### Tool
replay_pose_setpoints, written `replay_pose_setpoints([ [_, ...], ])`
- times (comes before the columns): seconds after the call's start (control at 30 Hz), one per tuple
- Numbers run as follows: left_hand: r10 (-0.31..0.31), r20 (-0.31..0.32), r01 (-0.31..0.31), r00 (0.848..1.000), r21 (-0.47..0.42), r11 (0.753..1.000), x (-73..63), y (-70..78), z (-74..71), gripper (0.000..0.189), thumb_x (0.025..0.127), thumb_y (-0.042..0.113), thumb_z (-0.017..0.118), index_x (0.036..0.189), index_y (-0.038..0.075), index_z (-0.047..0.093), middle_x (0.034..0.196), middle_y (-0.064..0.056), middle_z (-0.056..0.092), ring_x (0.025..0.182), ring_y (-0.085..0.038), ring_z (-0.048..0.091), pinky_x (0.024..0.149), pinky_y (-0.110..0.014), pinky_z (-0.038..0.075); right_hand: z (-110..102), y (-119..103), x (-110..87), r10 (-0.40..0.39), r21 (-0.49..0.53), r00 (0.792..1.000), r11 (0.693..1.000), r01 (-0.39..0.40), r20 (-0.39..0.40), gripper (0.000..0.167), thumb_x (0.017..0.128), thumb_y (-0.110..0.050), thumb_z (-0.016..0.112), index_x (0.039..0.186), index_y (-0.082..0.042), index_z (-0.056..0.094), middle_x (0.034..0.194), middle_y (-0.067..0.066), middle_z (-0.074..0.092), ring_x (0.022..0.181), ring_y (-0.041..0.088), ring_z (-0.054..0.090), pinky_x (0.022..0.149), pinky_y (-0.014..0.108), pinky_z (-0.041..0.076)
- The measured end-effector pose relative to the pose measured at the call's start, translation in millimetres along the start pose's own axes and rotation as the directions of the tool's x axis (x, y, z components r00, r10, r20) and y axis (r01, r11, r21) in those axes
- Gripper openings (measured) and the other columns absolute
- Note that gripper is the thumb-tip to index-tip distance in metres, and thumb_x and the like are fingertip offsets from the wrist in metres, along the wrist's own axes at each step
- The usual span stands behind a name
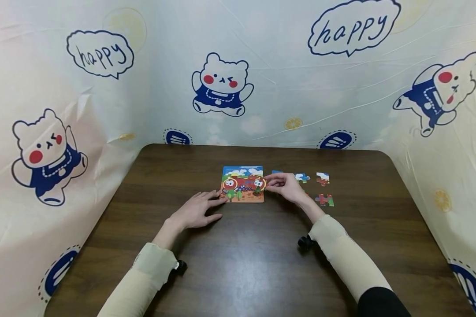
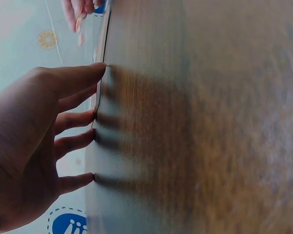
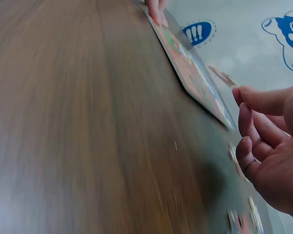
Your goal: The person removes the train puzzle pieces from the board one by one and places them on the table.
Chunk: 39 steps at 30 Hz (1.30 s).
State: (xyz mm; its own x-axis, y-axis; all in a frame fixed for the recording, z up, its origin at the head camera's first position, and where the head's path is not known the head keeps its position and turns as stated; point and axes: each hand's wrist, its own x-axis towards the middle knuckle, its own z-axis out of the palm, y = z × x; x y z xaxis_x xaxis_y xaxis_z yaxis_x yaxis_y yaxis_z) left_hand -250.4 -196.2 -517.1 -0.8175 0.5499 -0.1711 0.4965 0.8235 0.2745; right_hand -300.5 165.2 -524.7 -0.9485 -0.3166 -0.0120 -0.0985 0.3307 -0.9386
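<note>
A colourful jigsaw board [image 1: 243,171] lies on the table, printed with a blue sky, red cartoon shapes and orange ground. My left hand [image 1: 198,210] has its fingers spread, some fingertips touching the board's lower left edge and others on the tabletop. Over the board's right edge, my right hand [image 1: 287,187] pinches a thin puzzle piece [image 3: 223,76] between thumb and finger. In the right wrist view that piece is seen nearly edge-on, raised above the board. Its printed side is hard to make out.
Loose puzzle pieces lie right of the board: a red and green one [image 1: 325,200], a blue, white and red one [image 1: 322,178], and a blue and white one [image 1: 302,177]. Others are partly behind my right hand. The brown table [image 1: 246,255] meets a printed cloth [image 1: 269,97] behind.
</note>
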Motion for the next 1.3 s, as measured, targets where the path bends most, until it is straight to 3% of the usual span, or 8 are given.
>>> replay_pose_setpoints([
  [0.17, -0.002, -0.007, 0.002, 1.0, 0.001, 1.0, -0.2, -0.1, 0.1, 0.063, 0.109, 0.047, 0.067, 0.167, 0.031, 0.05, 0.175, -0.017, 0.044, 0.163, -0.041, 0.042, 0.135, -0.065, 0.028, -19, 9, -11.6, -0.001, -0.045, 1.0, 0.999, 0.002, 0.021, 0.034, 0.104, -0.002, 0.073, 0.138, 0.005, 0.073, 0.11, 0.025, 0.078, 0.088, 0.015, 0.071, 0.075, 0.023, 0.057],
  [0.33, -0.004, -0.008, 0.004, 1.0, -0.006, 1.0, 1.7, 0.3, 1.4, 0.062, 0.109, 0.047, 0.067, 0.166, 0.029, 0.052, 0.175, -0.017, 0.044, 0.163, -0.041, 0.042, 0.135, -0.065, 0.028, -32, 15, -18.5, 0.007, -0.106, 1.0, 0.994, -0.004, 0.024, 0.033, 0.104, -0.002, 0.073, 0.136, 0.006, 0.073, 0.107, 0.024, 0.078, 0.087, 0.017, 0.069, 0.074, 0.021, 0.054],
  [0.6, -0.02, -0.014, 0.019, 1.0, -0.012, 1.0, 4.9, 1.5, 1.0, 0.059, 0.108, 0.044, 0.068, 0.164, 0.027, 0.055, 0.174, -0.017, 0.046, 0.162, -0.041, 0.043, 0.135, -0.065, 0.03, -40, 18, -20.0, -0.005, -0.135, 0.999, 0.991, 0.012, 0.05, 0.033, 0.102, 0.001, 0.075, 0.133, 0.008, 0.074, 0.106, 0.026, 0.079, 0.085, 0.012, 0.069, 0.073, 0.019, 0.055],
  [0.8, -0.027, -0.026, 0.027, 0.999, -0.022, 0.999, 2.1, 1.5, 0.3, 0.057, 0.108, 0.043, 0.069, 0.162, 0.025, 0.058, 0.174, -0.016, 0.047, 0.162, -0.041, 0.044, 0.134, -0.065, 0.031, -41, 17, -21.2, -0.02, -0.182, 0.997, 0.983, 0.033, 0.073, 0.03, 0.101, 0.002, 0.075, 0.131, 0.007, 0.076, 0.105, 0.024, 0.08, 0.086, 0.017, 0.07, 0.072, 0.02, 0.053],
  [1.1, -0.028, -0.043, 0.027, 0.999, -0.03, 0.999, -2.6, 0.1, 0.4, 0.056, 0.108, 0.041, 0.07, 0.16, 0.024, 0.06, 0.174, -0.016, 0.046, 0.161, -0.041, 0.044, 0.132, -0.066, 0.033, -36, 24, -27.1, -0.081, -0.366, 0.996, 0.926, 0.092, 0.044, 0.025, 0.1, 0.002, 0.076, 0.125, 0.004, 0.079, 0.099, 0.014, 0.077, 0.086, 0.016, 0.064, 0.075, 0.023, 0.051],
  [1.3, -0.015, -0.055, 0.014, 0.998, -0.018, 1.0, -2.5, 0.1, 2.2, 0.057, 0.108, 0.041, 0.071, 0.162, 0.025, 0.058, 0.174, -0.014, 0.046, 0.162, -0.04, 0.044, 0.132, -0.067, 0.034, -34, 25, -28.9, -0.123, -0.426, 0.992, 0.896, 0.127, 0.036, 0.026, 0.099, -0.001, 0.078, 0.125, 0.002, 0.08, 0.106, 0.016, 0.077, 0.088, 0.02, 0.065, 0.077, 0.028, 0.052],
])
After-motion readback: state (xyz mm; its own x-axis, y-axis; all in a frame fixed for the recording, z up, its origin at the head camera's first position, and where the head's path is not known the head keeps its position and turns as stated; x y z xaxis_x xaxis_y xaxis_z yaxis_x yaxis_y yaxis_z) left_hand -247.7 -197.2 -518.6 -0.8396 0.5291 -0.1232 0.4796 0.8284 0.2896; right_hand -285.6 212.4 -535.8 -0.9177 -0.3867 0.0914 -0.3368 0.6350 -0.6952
